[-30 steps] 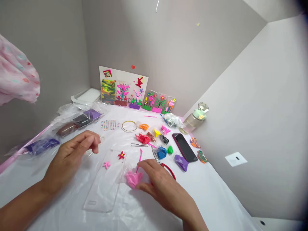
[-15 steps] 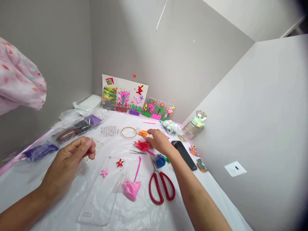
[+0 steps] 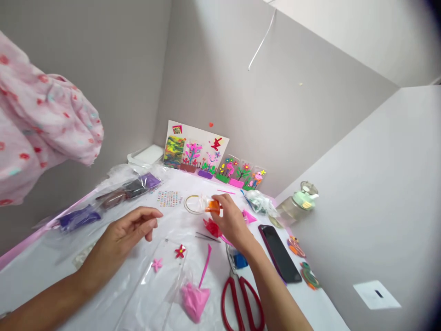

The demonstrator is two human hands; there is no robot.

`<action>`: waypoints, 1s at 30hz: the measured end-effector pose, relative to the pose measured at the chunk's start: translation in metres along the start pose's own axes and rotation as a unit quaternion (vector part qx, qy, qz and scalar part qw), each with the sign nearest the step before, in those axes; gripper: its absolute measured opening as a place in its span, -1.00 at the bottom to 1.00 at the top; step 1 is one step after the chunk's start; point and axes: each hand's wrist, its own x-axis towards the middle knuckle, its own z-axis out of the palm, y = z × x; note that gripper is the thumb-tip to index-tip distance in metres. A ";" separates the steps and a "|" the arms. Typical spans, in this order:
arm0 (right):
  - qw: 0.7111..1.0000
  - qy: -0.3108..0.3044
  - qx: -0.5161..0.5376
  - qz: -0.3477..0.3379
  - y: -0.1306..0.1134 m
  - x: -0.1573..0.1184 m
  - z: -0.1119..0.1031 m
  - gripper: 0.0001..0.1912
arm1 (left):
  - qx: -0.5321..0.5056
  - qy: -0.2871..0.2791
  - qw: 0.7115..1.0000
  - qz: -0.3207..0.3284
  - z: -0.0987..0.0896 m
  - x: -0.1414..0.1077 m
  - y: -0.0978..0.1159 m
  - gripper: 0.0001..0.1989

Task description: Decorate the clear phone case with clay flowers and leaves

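Fingers (image 3: 220,201) of the right hand (image 3: 234,223) close narrowly on a small bag of orange clay (image 3: 212,206). That hand has just left the pink clay and moved up among the colours, and the left hand has barely shifted. The orange bag sits just beside a thin gold ring (image 3: 193,204), near the middle of the table. Its stubby length runs roughly sideways, with its clear plastic end pointing left toward the ring. Whether it has left the white plastic sheet (image 3: 320,312) cannot be told. The left hand (image 3: 126,236) is empty, its fingers loosely curled and slightly apart, above a clear phone case (image 3: 148,294) bearing a red flower (image 3: 179,251). A bag of red clay (image 3: 212,227) and tweezers (image 3: 207,236) lie just below the right hand, with red scissors (image 3: 241,303) and a bag of pink clay (image 3: 195,301) nearer the person.
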 end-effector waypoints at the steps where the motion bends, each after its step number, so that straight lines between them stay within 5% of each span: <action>1: 0.999 0.006 0.021 -0.029 -0.008 -0.010 0.002 -0.54 | 0.005 -0.009 1.000 0.002 0.001 -0.001 -0.002 -0.62; 5: 0.968 0.094 0.156 -0.173 -0.040 -0.051 0.014 -0.60 | -0.006 -0.047 0.998 0.037 0.006 -0.008 0.000 -0.67; 12: 0.969 0.108 0.143 -0.168 -0.064 -0.071 0.030 -0.71 | 0.030 -0.086 0.993 0.074 0.011 -0.018 0.012 -0.75; 22: 0.973 0.108 0.118 -0.165 -0.071 -0.074 0.029 -0.80 | 0.065 -0.132 0.981 0.123 0.011 -0.008 -0.016 -0.76; 30: 0.975 0.128 0.064 -0.169 -0.077 -0.076 0.026 -0.90 | 0.081 -0.088 0.979 0.162 0.014 -0.017 -0.006 -0.73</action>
